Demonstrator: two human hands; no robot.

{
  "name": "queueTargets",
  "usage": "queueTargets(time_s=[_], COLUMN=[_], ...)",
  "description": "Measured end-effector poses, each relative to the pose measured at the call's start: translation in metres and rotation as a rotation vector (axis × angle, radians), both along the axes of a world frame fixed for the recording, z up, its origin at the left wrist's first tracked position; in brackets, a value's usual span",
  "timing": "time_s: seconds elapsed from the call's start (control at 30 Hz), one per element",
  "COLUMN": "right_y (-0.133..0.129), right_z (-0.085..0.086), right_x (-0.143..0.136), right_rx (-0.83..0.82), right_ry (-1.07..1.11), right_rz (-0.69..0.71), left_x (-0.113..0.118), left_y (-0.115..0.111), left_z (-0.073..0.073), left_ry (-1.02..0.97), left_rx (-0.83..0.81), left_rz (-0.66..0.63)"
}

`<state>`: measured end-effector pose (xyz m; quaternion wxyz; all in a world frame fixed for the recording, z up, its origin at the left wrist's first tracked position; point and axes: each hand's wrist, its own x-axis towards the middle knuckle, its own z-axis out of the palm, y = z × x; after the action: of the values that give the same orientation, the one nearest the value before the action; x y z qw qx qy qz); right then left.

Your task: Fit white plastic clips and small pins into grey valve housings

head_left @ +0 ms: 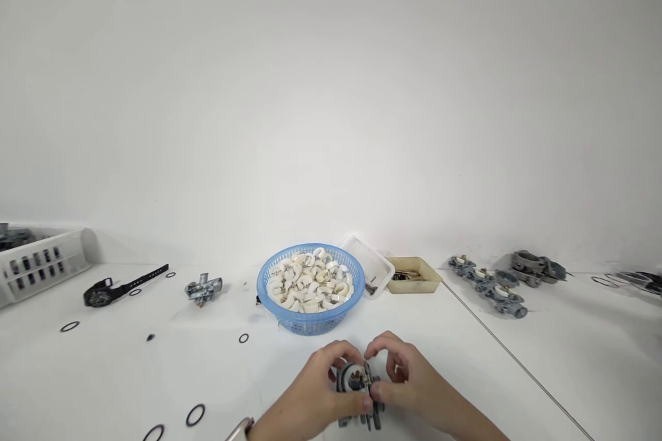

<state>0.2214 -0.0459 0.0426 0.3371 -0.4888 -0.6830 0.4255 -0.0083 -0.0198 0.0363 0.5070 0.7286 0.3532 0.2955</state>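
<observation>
Low in the middle of the head view is a grey metal carburetor, its bowl side facing up with a white float and a brass-coloured part showing inside. My left hand is closed around its left side, thumb across the front edge. On the right, my right hand has its thumb against the body and its index fingertip at a thin metal piece standing along the top. The other right fingers are curled in. Fingers cover parts of the carburetor's rim and underside.
Behind my hands stands a blue basket of white floats. Right of it are a clear lid-like tray and a beige tray. Several carburetors lie further right. At left are another carburetor, a watch, rubber rings and a white basket.
</observation>
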Motion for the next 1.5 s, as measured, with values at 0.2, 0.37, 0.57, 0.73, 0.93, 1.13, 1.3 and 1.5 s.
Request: queueTargets(time_s=[0.2, 0.37, 0.57, 0.73, 0.93, 1.13, 1.3, 1.5], right_y=[-0.006, -0.007, -0.005, -0.005, -0.006, -0.008, -0.018, -0.020], right_z=[0.010, 0.009, 0.004, 0.003, 0.005, 0.009, 0.022, 0.024], right_x=[-0.003, -0.004, -0.002, 0.000, -0.002, -0.001, -0.004, -0.027], right_rx=[0.055, 0.073, 0.088, 0.091, 0.084, 0.085, 0.090, 0.225], right_ry=[-0.042, -0.044, -0.028, -0.010, -0.019, -0.046, -0.074, -0.109], right_rz=[0.017, 0.011, 0.025, 0.044, 0.028, 0.027, 0.088, 0.119], left_x=[0.001, 0.002, 0.002, 0.002, 0.002, 0.003, 0.000, -0.003], left_y=[-0.004, -0.004, -0.002, -0.001, -0.001, -0.002, -0.003, 0.004], left_z=[0.007, 0.007, 0.003, 0.002, 0.001, 0.003, 0.008, 0.014], left_ry=[-0.002, 0.008, 0.005, -0.006, 0.003, 0.021, 0.021, -0.014], left_rx=[0.023, 0.042, 0.046, 0.062, 0.077, 0.075, 0.079, 0.123], left_rz=[-0.004, 0.013, 0.011, 0.007, 0.010, 0.007, 0.031, 0.095])
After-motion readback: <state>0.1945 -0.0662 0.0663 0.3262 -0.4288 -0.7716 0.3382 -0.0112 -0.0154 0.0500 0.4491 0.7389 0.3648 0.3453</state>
